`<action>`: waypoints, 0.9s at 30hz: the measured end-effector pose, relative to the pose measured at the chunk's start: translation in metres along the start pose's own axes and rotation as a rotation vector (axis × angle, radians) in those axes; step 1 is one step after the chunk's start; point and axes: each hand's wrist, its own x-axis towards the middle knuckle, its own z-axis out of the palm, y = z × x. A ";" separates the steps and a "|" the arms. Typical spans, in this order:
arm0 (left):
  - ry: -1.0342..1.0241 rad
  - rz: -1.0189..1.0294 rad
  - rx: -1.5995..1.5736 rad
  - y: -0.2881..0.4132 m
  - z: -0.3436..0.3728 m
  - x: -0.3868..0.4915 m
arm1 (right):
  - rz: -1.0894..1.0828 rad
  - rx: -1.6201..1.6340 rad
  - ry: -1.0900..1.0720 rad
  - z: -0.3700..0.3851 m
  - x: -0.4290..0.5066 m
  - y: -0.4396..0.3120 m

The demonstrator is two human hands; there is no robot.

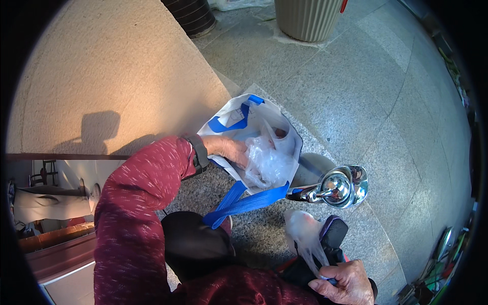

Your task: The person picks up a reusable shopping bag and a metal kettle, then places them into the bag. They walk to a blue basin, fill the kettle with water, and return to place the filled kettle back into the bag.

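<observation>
A white tote bag with blue strap handles stands open before me on a stone step. My left hand reaches over its rim and touches a crumpled clear plastic bag inside. The left fingertips are hidden, so their grip cannot be made out. Something reddish-brown shows deeper in the tote. Low on the right, my right hand pinches the gathered neck of a thin plastic bag with something whitish and a little pink in it. That bag rests by my shoe.
A chrome jug with a handle stands close to the tote's right side. A beige wall rises at left. Farther off are a ribbed grey planter and a dark pot. Paved stone floor stretches right of the step.
</observation>
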 end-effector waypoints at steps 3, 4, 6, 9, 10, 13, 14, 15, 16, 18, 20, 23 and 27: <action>0.040 0.001 -0.076 0.004 -0.003 -0.002 | 0.006 0.019 0.017 0.001 -0.001 0.001; 0.059 -0.005 -0.158 0.007 -0.004 -0.005 | 0.010 0.022 0.020 0.001 -0.001 0.002; 0.126 0.119 -0.380 0.018 -0.007 -0.017 | 0.020 0.020 0.027 0.001 -0.001 0.002; 0.107 0.232 -0.514 0.039 -0.016 -0.035 | 0.034 0.011 0.042 0.002 -0.001 0.004; 0.056 0.183 -0.574 0.045 -0.021 -0.040 | 0.033 0.012 0.045 0.002 0.000 0.004; -0.067 0.163 -0.789 0.053 -0.030 -0.053 | 0.021 0.006 0.049 0.002 0.001 0.005; -0.066 0.142 -0.861 0.054 -0.030 -0.054 | 0.018 0.005 0.048 0.003 0.001 0.006; -0.092 0.159 -0.948 0.053 -0.029 -0.055 | 0.017 0.015 0.049 0.003 0.002 0.006; -0.102 0.163 -1.046 0.052 -0.028 -0.054 | 0.016 0.024 0.049 0.003 0.002 0.006; -0.127 0.143 -0.926 0.051 -0.021 -0.051 | 0.017 0.033 0.041 0.002 0.002 0.007; -0.158 0.174 -0.771 0.052 -0.016 -0.047 | 0.026 0.037 0.029 0.001 0.002 0.006; -0.099 0.162 -0.348 0.057 -0.015 -0.042 | 0.039 0.027 0.029 0.000 0.002 0.006; -0.083 0.036 -0.006 0.061 -0.003 -0.031 | 0.033 0.031 0.039 0.001 0.003 0.007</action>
